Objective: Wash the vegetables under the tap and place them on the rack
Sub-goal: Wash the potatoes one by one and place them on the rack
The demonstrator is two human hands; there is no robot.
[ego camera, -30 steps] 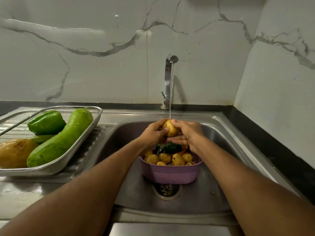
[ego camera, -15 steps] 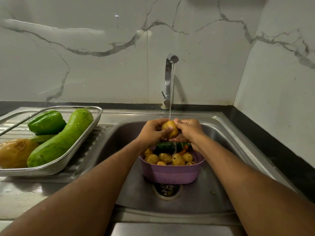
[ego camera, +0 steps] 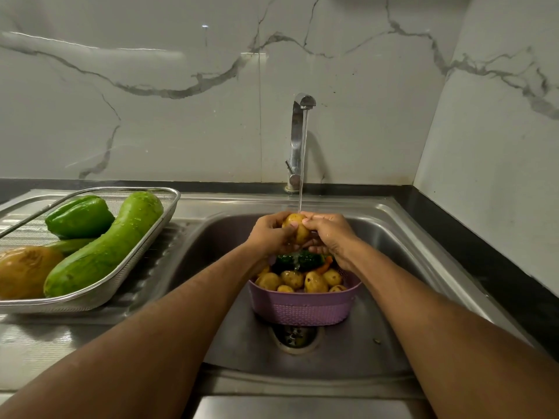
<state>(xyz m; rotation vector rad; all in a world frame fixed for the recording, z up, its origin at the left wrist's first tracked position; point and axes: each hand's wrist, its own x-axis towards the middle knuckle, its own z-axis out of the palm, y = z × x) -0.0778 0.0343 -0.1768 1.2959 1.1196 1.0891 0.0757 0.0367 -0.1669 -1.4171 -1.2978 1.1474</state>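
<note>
A small, yellow-brown, wet potato sat under the tap stream, gripped between the left hand and right hand, fingers curled round it.

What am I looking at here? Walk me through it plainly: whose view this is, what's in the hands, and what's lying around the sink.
There is no machine here. The picture comes from a wide-angle camera worn on a person's head, looking forward and down, so the two bare arms reaching in from the bottom are the wearer's own.

The left hand and right hand together hold one potato under the stream from the tap, inside a steel sink.

Right below the hands, a purple basket stands in the sink over the drain. It holds more small potatoes, something dark green and a bit of orange.

On the draining board to the left sits a metal mesh rack holding a long green gourd, a green pepper and a large brownish vegetable.
</note>
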